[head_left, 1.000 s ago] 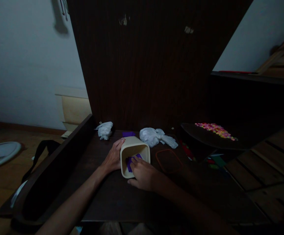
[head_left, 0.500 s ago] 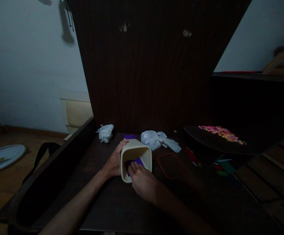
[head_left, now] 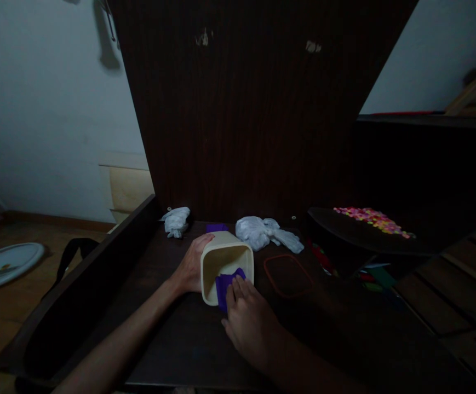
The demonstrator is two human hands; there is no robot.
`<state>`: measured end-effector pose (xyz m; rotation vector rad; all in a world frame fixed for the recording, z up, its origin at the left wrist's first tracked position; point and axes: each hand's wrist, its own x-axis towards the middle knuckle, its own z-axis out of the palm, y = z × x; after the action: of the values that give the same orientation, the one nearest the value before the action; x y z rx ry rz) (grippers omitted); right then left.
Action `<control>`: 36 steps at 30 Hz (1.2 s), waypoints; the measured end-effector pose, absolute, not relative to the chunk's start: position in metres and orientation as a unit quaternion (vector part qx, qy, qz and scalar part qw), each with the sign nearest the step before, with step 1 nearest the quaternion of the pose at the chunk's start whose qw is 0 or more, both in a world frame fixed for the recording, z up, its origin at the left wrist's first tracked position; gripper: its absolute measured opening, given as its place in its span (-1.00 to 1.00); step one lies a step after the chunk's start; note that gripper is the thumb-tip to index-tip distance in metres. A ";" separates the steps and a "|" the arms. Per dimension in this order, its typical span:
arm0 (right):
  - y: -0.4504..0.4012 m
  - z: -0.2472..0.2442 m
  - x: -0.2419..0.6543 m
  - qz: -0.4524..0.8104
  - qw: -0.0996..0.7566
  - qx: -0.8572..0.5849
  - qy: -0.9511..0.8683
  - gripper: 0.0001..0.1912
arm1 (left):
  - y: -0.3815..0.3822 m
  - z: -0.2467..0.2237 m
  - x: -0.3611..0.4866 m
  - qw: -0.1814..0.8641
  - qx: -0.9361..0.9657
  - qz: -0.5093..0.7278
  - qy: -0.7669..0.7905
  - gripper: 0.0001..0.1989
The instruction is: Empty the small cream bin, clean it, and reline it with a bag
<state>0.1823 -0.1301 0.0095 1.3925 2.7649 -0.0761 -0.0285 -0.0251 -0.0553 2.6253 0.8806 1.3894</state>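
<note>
A cream plastic container (head_left: 238, 254) lies tipped on its side, its square mouth turned toward me. My left hand (head_left: 193, 262) is closed round its left side and steadies it. At the lower right of the mouth, my right hand (head_left: 248, 314) grips a folded purple cloth (head_left: 223, 289), pressed against the inner wall and partly hanging over the rim. My thumb points down and the fingertips lie on the cloth. Behind the container another purple piece (head_left: 217, 227) shows in part. An orange-brown lid or ring (head_left: 287, 275) lies to the right.
Crumpled white plastic bags, one at the left (head_left: 176, 221) and one behind the container (head_left: 258, 232), lie by the dark back panel (head_left: 241, 126). At right, a dark shelf (head_left: 323, 221) holds many small pink and yellow pieces (head_left: 373, 220). A raised side board (head_left: 93, 279) edges the left.
My right hand has drawn the purple cloth outward from deeper inside the container to its mouth. My left hand keeps its hold, and the container has barely shifted.
</note>
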 end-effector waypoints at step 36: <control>-0.081 0.025 0.157 -0.155 0.160 0.437 0.872 0.37 | -0.031 -0.052 -0.013 -0.043 0.858 0.455 0.232 0.13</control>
<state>0.1568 -0.0812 0.0249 1.2470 2.4895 -0.4424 -0.0128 -0.0310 -0.0518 2.7743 0.7496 1.4716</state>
